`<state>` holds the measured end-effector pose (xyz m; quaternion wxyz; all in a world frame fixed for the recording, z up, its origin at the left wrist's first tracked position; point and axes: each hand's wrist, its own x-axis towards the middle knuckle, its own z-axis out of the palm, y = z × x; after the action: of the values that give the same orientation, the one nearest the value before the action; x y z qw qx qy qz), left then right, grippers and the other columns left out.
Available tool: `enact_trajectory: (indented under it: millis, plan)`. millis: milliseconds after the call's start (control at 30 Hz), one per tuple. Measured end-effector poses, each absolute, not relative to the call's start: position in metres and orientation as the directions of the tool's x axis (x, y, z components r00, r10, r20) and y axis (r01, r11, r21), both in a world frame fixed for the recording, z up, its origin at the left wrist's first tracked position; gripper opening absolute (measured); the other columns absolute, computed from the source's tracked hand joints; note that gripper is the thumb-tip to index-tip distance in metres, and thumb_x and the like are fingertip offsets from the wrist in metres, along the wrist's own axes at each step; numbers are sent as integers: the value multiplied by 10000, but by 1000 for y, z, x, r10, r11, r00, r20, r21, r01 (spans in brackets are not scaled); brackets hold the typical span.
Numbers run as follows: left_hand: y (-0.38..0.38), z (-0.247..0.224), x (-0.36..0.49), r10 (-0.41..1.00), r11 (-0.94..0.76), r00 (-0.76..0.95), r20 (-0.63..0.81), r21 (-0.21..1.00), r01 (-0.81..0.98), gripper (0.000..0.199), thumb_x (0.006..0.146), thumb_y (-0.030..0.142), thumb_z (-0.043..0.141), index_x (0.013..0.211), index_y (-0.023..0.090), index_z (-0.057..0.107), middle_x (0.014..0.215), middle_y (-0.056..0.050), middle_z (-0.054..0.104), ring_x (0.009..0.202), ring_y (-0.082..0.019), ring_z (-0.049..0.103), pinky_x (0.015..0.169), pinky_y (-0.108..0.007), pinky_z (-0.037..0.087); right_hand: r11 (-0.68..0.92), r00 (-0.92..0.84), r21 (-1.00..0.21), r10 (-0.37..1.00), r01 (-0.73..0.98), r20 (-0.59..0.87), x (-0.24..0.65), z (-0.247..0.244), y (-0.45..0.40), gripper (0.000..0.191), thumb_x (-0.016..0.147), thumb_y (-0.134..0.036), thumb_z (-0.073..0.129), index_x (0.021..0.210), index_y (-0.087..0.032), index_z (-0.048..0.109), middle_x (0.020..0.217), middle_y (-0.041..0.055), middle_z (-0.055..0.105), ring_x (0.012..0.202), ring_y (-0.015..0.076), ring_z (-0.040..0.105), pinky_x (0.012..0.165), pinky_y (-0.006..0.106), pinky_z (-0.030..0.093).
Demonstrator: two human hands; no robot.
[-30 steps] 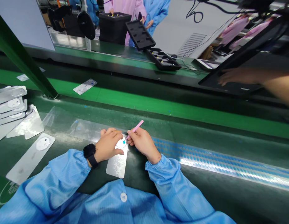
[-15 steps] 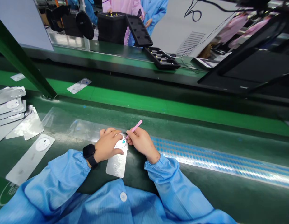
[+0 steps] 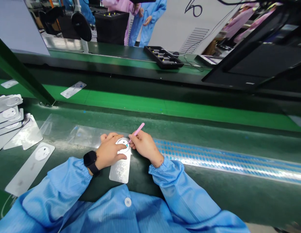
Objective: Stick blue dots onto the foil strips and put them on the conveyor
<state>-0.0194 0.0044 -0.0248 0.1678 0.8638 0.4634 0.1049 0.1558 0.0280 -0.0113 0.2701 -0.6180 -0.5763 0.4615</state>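
Observation:
A flat silver-white plate [image 3: 120,171] with a rounded end lies in front of me, a white disc [image 3: 121,141] with dark marks near its top. My left hand [image 3: 108,151] rests over the plate's left side with fingers spread, one fingertip on the disc beside a small blue dot sticker [image 3: 127,146]. Pinched in my right hand [image 3: 145,145] are pink tweezers [image 3: 140,128], their tip down at the sticker. The fingers partly cover the sticker, so whether it fully touches the disc I cannot tell.
A clear sheet with rows of blue dots [image 3: 213,160] stretches right. Clear film [image 3: 88,135] lies left of my hands. Several similar plates [image 3: 9,124] are piled at far left, and one plate [image 3: 30,170] lies nearer. A green post [image 3: 24,69] rises at left; co-workers stand beyond.
A left fingertip has come down beside the blue sticker, covering more of it. The tweezers stay at the disc. Across the bench, a tilted black tray has left its earlier place.

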Motion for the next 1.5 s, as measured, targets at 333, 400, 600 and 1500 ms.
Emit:
enact_trajectory:
  millis: [333,400,600,1500]
  plan:
    - [4,-18,-16,854,-464,519,-38,395,793,403,680,412,797,1003,225,642,1296,-102,561,1195,-340,425,876,-489,306,344,-216,-626,937,700,273,177,3,8,211,871,-184,416,790,-182,611,826,77,647,811,196,623,765,312,501]
    - [4,-16,-15,862,-445,504,-48,406,799,467,665,392,812,1033,204,593,1278,-111,568,1191,-331,432,877,-486,308,445,-391,-505,895,739,216,175,1,-3,254,866,-136,407,936,-163,650,928,91,642,871,199,621,787,308,501]
    - [6,-13,-12,863,-431,502,-55,438,789,499,642,410,824,981,189,532,1231,-115,573,1172,-316,438,883,-465,320,460,-492,-218,862,861,-125,161,-11,-21,350,918,-230,482,1250,-171,579,1080,122,628,803,202,656,687,292,518]
    - [6,-16,-9,857,-457,513,-45,393,798,528,600,434,843,915,198,491,1079,-71,565,1077,-286,447,847,-409,352,522,-542,-220,839,824,-37,167,-17,-25,373,924,-214,471,1282,-144,549,1061,118,646,844,204,646,712,287,513]
